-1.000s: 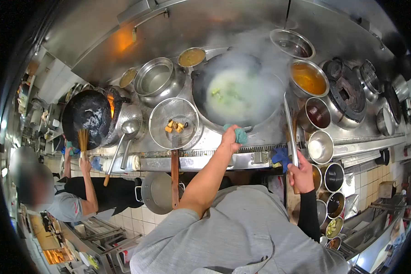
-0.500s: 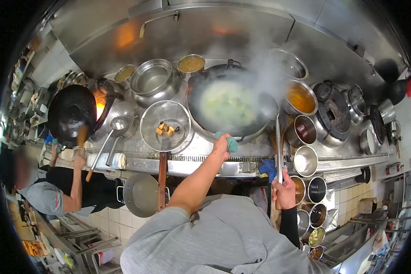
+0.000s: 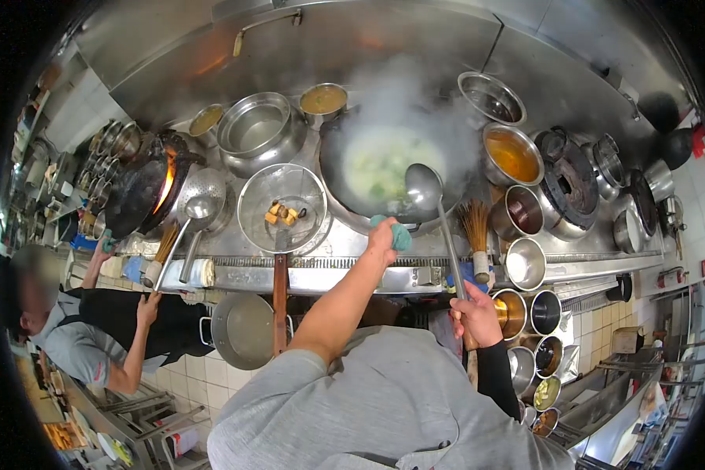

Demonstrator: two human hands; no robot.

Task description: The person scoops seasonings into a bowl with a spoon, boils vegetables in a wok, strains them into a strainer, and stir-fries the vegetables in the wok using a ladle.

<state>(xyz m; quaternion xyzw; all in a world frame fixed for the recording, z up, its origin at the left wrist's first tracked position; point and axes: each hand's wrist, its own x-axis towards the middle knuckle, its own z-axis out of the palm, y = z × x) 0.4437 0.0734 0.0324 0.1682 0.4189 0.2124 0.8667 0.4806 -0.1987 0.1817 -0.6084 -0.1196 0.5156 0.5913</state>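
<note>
My left hand (image 3: 383, 241) is closed around a green cloth (image 3: 400, 236) at the near rim of a large wok (image 3: 333, 182). Pale liquid with green pieces (image 3: 388, 168) steams inside the wok, partly veiled by vapour. In my right hand (image 3: 479, 316) is the handle of a metal ladle (image 3: 424, 186), whose bowl hangs over the right part of the wok. A bamboo brush (image 3: 473, 227) stands just right of the ladle's handle. On the counter left of the wok, a strainer (image 3: 247, 207) with a wooden handle holds browned cubes and dark pieces (image 3: 285, 214).
Metal pots of orange liquid (image 3: 514, 157) and dark red sauce (image 3: 522, 210) stand at the right. Behind the strainer is a big steel pot (image 3: 260, 137). At the left a co-worker (image 3: 94, 329) handles a tilted wok (image 3: 137, 200) beside an open flame (image 3: 164, 188).
My right hand has swung the ladle left, bringing its bowl over the wok's contents. The co-worker's wok has shifted lower, and their near hand now holds a ladle instead of a brush.
</note>
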